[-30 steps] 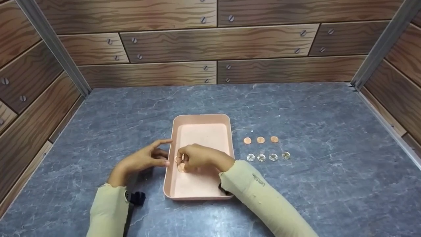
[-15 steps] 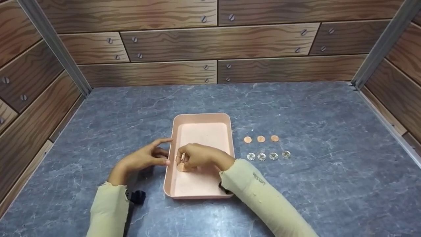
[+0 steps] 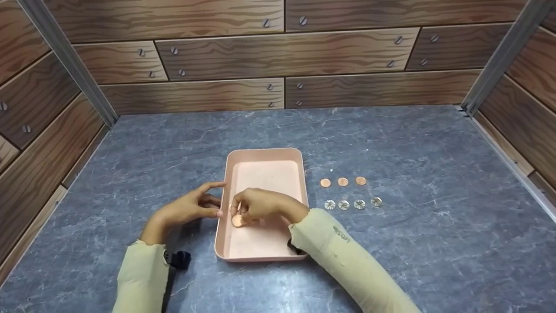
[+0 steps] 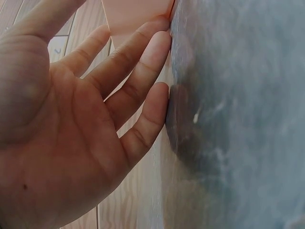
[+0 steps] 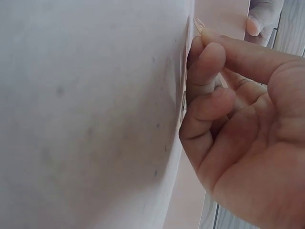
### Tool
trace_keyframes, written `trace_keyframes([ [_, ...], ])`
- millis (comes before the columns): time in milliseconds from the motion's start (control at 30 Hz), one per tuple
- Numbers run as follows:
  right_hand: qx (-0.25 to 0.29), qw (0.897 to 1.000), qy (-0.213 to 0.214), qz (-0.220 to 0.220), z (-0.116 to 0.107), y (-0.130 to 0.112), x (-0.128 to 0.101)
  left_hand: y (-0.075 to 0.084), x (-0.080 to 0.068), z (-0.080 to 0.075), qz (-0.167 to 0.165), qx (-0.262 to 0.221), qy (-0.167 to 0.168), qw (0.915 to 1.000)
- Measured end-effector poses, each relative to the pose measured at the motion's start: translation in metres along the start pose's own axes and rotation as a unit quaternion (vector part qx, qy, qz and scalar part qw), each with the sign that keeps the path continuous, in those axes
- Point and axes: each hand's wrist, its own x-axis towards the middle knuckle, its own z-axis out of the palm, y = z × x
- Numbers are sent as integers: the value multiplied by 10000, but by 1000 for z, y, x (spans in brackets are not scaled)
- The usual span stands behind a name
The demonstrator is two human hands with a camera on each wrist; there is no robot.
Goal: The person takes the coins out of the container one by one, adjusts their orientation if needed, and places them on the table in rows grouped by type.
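A shallow pink tray (image 3: 263,252) stands on the table with its long side pointing away from me. My right hand (image 3: 263,205) reaches into its left part and pinches a copper-coloured coin (image 3: 237,221) between thumb and fingers. In the right wrist view that coin (image 5: 199,25) shows nearly edge-on at the thumb tip, and the other fingers curl close to the tray floor. My left hand (image 3: 186,208) lies outside the tray, with thumb and index fingertip touching its left wall. The left wrist view shows the left palm (image 4: 71,133) holding nothing, fingers loosely bent, some near the tabletop.
Right of the tray, three copper-coloured coins (image 3: 342,182) form a row on the grey marbled table (image 3: 434,243). Several silvery coins (image 3: 359,204) make a second row nearer me. Wood-patterned walls (image 3: 226,93) enclose the back and sides.
Both hands keep nearly the same place and pose. The head view has shifted slightly, and the rows of coins are unchanged.
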Motion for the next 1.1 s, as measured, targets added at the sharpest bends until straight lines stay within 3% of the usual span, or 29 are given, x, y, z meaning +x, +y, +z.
trace_keyframes([
  [333,269,9989,196,-334,-6,-3,-5,1,0,0,-20,-6,13,10000],
  [800,1096,9926,440,-265,-23,-14,-19,-1,-1,1,3,-104,-21,9999],
  [1100,1014,9934,459,-275,-34,-26,-31,0,0,0,-16,-150,-10,9999],
])
